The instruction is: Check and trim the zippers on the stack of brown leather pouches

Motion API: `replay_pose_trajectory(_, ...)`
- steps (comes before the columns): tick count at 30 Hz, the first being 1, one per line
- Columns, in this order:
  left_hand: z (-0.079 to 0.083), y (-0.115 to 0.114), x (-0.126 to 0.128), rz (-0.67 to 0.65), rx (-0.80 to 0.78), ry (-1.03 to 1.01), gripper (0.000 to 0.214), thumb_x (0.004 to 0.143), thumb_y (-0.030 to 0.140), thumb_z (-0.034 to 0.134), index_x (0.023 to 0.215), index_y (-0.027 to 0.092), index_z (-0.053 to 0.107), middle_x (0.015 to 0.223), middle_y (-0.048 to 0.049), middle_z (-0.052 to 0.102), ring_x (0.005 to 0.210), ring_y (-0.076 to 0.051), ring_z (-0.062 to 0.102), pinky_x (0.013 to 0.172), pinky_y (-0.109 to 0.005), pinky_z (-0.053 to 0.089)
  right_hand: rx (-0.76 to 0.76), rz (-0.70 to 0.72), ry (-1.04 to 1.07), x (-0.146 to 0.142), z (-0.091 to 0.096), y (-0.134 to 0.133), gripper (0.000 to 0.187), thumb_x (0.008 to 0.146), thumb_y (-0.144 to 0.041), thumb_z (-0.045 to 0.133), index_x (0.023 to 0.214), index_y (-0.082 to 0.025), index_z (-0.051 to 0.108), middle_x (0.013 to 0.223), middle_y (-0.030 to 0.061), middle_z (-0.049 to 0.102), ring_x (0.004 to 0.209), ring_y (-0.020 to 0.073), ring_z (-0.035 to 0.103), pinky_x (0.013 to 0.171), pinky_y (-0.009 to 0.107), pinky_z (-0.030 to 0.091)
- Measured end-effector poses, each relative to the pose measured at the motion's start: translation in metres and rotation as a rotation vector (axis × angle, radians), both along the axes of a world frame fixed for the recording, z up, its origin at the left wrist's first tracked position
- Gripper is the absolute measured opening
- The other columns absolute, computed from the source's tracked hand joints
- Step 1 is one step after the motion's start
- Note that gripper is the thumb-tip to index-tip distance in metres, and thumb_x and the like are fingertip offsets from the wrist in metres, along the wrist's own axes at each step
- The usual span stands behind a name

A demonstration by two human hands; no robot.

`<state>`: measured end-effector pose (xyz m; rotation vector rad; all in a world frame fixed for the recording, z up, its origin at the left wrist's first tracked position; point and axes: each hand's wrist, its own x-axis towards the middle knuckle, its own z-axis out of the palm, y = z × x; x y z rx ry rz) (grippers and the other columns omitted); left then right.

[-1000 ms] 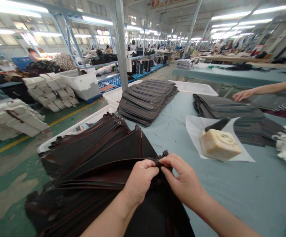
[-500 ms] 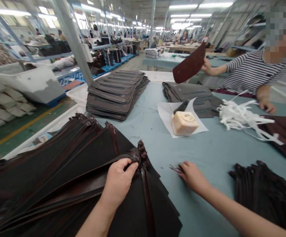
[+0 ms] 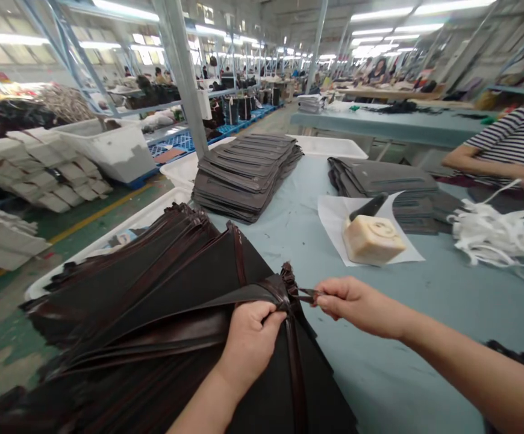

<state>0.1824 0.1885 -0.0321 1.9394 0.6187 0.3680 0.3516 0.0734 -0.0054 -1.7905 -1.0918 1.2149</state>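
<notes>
My left hand (image 3: 255,331) is closed, thumb and fingers pinching the edge of a dark brown leather-like piece (image 3: 176,337) near its gathered corner. That piece lies on a fanned stack of black panels (image 3: 248,374) with brown strips. To the right, my right hand (image 3: 356,304) grips small metal thread snips (image 3: 307,294). Their blades point left at the bunched brown edge (image 3: 288,277), close to my left fingertips; whether they touch it I cannot tell.
Grey-brown panels are stacked at the back left (image 3: 248,175) and back right (image 3: 388,181) of the blue-green table (image 3: 379,374). A cream block (image 3: 373,241) rests on white paper. White strips (image 3: 497,232) lie at the right, near a co-worker in a striped shirt (image 3: 515,135).
My right hand has brought the snips up and left to the bunched edge beside my left hand. The view has shifted left. The co-worker's raised brown panel is no longer held up.
</notes>
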Motion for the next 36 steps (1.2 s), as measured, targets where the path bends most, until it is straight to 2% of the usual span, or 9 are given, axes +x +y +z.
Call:
replay_pose_trajectory(3, 0.001, 0.001, 0.0, -0.005, -0.007, -0.014, 0.024, 0.076, 0.022, 0.05, 0.052, 0.016, 0.048, 0.055, 0.0031, 0.046, 0.056, -0.01, 0.043, 0.058, -0.02, 0.032, -0.065, 0.054, -0.048, -0.007, 0.001, 0.012, 0.028, 0.076, -0.039, 0.046, 0.059, -0.016, 0.047, 0.05, -0.0055, 0.034, 0.048, 0.0067, 0.028, 0.045, 0.021, 0.023)
replay_pose_trajectory(8, 0.002, 0.001, 0.0, -0.002, -0.012, -0.017, 0.024, 0.075, 0.022, 0.049, 0.053, 0.016, 0.05, 0.055, 0.0019, 0.048, 0.057, -0.011, 0.045, 0.059, -0.021, 0.033, -0.138, 0.073, -0.073, -0.005, -0.006, 0.016, 0.029, 0.074, -0.04, 0.047, 0.058, -0.016, 0.045, 0.05, -0.0062, 0.031, 0.047, 0.0067, 0.025, 0.044, 0.021, 0.021)
replay_pose_trajectory(13, 0.003, 0.002, 0.002, 0.011, -0.005, -0.026, 0.025, 0.075, 0.023, 0.05, 0.05, 0.017, 0.049, 0.053, 0.0018, 0.048, 0.055, -0.012, 0.045, 0.057, -0.021, 0.033, -0.127, 0.042, -0.066, -0.003, -0.007, 0.016, 0.03, 0.073, -0.042, 0.048, 0.058, -0.017, 0.046, 0.049, -0.0061, 0.03, 0.046, 0.0068, 0.025, 0.044, 0.021, 0.02)
replay_pose_trajectory(23, 0.003, 0.001, 0.002, 0.015, -0.021, -0.021, 0.024, 0.075, 0.022, 0.05, 0.051, 0.017, 0.051, 0.054, 0.0012, 0.05, 0.056, -0.012, 0.045, 0.057, -0.022, 0.033, -0.135, 0.157, -0.055, 0.002, -0.005, 0.02, 0.028, 0.075, -0.037, 0.047, 0.056, -0.017, 0.043, 0.048, -0.0065, 0.032, 0.044, 0.0058, 0.025, 0.041, 0.02, 0.02)
replay_pose_trajectory(27, 0.004, 0.004, 0.002, 0.016, -0.028, -0.022, 0.024, 0.074, 0.021, 0.05, 0.051, 0.017, 0.05, 0.054, 0.0016, 0.049, 0.056, -0.012, 0.044, 0.057, -0.022, 0.033, -0.078, 0.161, -0.045, -0.009, -0.008, 0.028, 0.027, 0.074, -0.037, 0.047, 0.056, -0.017, 0.044, 0.047, -0.0063, 0.033, 0.045, 0.006, 0.027, 0.042, 0.02, 0.021)
replay_pose_trajectory(29, 0.004, 0.006, 0.003, 0.042, -0.043, -0.031, 0.023, 0.073, 0.022, 0.05, 0.051, 0.017, 0.05, 0.054, 0.0018, 0.048, 0.055, -0.012, 0.044, 0.056, -0.022, 0.033, 0.006, 0.09, -0.046, -0.018, -0.013, 0.035, 0.027, 0.073, -0.036, 0.049, 0.054, -0.016, 0.045, 0.048, -0.0057, 0.034, 0.046, 0.0063, 0.029, 0.043, 0.019, 0.023)
replay_pose_trajectory(30, 0.004, 0.006, 0.004, 0.051, -0.053, -0.028, 0.023, 0.073, 0.022, 0.051, 0.051, 0.017, 0.05, 0.054, 0.0021, 0.047, 0.055, -0.012, 0.043, 0.055, -0.022, 0.032, 0.057, 0.007, -0.023, -0.021, -0.014, 0.04, 0.028, 0.072, -0.036, 0.049, 0.054, -0.016, 0.045, 0.048, -0.0056, 0.034, 0.046, 0.0063, 0.029, 0.043, 0.019, 0.023)
replay_pose_trajectory(34, 0.005, 0.008, 0.006, 0.054, -0.116, 0.018, 0.025, 0.071, 0.022, 0.054, 0.047, 0.016, 0.048, 0.049, 0.004, 0.041, 0.052, -0.01, 0.039, 0.054, -0.022, 0.03, 0.249, -0.555, 0.36, -0.016, -0.005, 0.06, 0.03, 0.075, -0.044, 0.045, 0.06, -0.019, 0.038, 0.044, -0.0084, 0.028, 0.038, 0.0049, 0.022, 0.037, 0.019, 0.015)
replay_pose_trajectory(36, 0.009, 0.013, 0.007, 0.069, -0.245, 0.024, 0.022, 0.07, 0.023, 0.055, 0.05, 0.015, 0.051, 0.051, 0.0037, 0.044, 0.053, -0.01, 0.04, 0.054, -0.022, 0.031, 0.345, -0.714, 0.55, -0.003, 0.003, 0.066, 0.03, 0.077, -0.046, 0.044, 0.064, -0.02, 0.036, 0.044, -0.0097, 0.026, 0.035, 0.0042, 0.019, 0.036, 0.018, 0.012)
